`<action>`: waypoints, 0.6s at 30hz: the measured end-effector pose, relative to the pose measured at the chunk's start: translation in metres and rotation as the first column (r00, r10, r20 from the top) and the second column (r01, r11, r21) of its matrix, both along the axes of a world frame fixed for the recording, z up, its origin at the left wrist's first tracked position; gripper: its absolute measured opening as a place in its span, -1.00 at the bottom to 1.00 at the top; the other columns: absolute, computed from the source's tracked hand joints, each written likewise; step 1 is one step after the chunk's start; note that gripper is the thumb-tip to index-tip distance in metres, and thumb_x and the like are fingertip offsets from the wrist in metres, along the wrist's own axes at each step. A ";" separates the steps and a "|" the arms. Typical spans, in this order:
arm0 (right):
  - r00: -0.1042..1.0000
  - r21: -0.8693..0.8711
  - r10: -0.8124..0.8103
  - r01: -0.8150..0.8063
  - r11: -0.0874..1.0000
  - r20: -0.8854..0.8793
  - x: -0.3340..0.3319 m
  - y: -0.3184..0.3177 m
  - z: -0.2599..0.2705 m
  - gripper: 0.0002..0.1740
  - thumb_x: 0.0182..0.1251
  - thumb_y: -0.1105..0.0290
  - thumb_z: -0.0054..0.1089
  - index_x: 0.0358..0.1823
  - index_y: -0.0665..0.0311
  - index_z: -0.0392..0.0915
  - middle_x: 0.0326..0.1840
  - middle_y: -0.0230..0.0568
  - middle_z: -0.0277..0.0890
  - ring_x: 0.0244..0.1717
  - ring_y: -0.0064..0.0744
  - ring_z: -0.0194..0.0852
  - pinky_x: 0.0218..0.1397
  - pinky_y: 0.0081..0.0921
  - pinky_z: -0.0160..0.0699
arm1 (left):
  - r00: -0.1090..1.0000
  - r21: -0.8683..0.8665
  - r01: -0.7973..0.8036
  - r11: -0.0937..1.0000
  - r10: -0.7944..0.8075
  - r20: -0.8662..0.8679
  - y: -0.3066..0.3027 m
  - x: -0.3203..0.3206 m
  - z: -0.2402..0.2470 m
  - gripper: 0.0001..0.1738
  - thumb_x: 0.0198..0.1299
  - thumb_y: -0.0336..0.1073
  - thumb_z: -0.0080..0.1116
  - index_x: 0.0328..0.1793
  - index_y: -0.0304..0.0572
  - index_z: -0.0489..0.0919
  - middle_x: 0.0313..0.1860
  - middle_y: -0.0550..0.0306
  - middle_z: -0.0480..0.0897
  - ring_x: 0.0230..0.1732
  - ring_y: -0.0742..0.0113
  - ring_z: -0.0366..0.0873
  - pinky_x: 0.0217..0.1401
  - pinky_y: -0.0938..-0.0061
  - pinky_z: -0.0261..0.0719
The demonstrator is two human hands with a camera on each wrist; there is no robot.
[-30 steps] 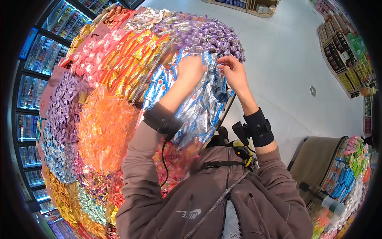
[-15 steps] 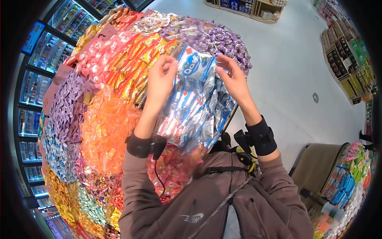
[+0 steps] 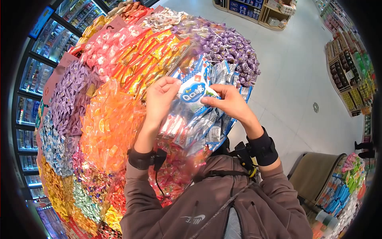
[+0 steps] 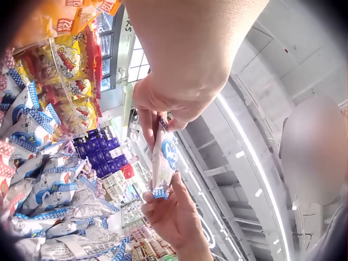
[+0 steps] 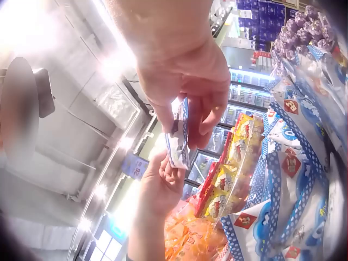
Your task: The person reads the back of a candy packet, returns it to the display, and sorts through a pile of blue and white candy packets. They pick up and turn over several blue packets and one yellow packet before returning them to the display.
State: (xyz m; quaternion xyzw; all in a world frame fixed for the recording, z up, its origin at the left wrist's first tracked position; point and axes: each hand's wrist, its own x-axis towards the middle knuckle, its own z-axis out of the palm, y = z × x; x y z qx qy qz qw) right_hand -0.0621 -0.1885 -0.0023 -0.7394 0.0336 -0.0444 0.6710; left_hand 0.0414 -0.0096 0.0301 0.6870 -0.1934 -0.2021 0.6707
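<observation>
The packet (image 3: 193, 92) looks like smooth, glossy plastic film, the orange wrappers (image 3: 107, 123) crinkly see-through plastic, the jacket (image 3: 171, 197) matt cloth, the floor (image 3: 282, 75) smooth and faintly shiny.

In the head view we see orange-wrapped sweets (image 3: 105, 129) heaped below a row of yellow packets (image 3: 149, 59) with red edges. Pink-and-white sweets (image 3: 105, 46) lie beside the packets, and purple lollipops (image 3: 234, 46) crowd the display's far right corner. Down its left side we find purple twists (image 3: 71, 89), silvery-blue wrappers (image 3: 55, 145) and gold ones (image 3: 57, 193), with pale green sweets (image 3: 85, 203) beside the gold. Lit, dark-framed cabinets (image 3: 28, 107) stand along the left. Across the pale floor (image 3: 284, 75) we make out stocked shelves (image 3: 345, 63); the left wrist view shows us a ceiling light strip (image 4: 247, 138).
</observation>
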 end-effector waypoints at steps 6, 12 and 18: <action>0.989 0.202 0.071 -0.045 0.978 -0.126 -0.005 0.010 -0.007 -0.69 0.17 0.34 0.21 -0.19 0.47 0.56 -0.39 -0.40 0.55 -0.37 -0.70 0.40 -0.28 -0.66 0.39 | 0.993 0.001 0.029 1.000 -0.028 -0.117 0.004 0.004 -0.021 -0.84 0.17 -0.35 0.12 -0.22 -0.34 0.54 -0.45 0.21 0.63 -0.48 0.65 0.49 -0.45 0.76 0.38; 0.983 0.162 0.076 -0.048 0.986 -0.169 -0.006 0.011 -0.006 -0.71 0.17 0.35 0.21 -0.17 0.43 0.56 -0.34 -0.41 0.54 -0.30 -0.74 0.37 -0.20 -0.68 0.36 | 0.991 0.005 0.050 0.999 -0.049 -0.128 0.008 0.008 -0.029 -0.84 0.17 -0.35 0.12 -0.23 -0.33 0.54 -0.46 0.22 0.62 -0.49 0.65 0.50 -0.47 0.76 0.38; 0.985 0.161 0.075 -0.049 0.986 -0.158 -0.005 0.013 -0.010 -0.72 0.16 0.36 0.22 -0.18 0.41 0.57 -0.37 -0.43 0.54 -0.33 -0.73 0.38 -0.22 -0.69 0.37 | 0.993 0.009 0.036 0.999 -0.035 -0.116 0.007 0.002 -0.021 -0.85 0.17 -0.37 0.12 -0.24 -0.34 0.54 -0.47 0.23 0.62 -0.48 0.67 0.49 -0.46 0.77 0.37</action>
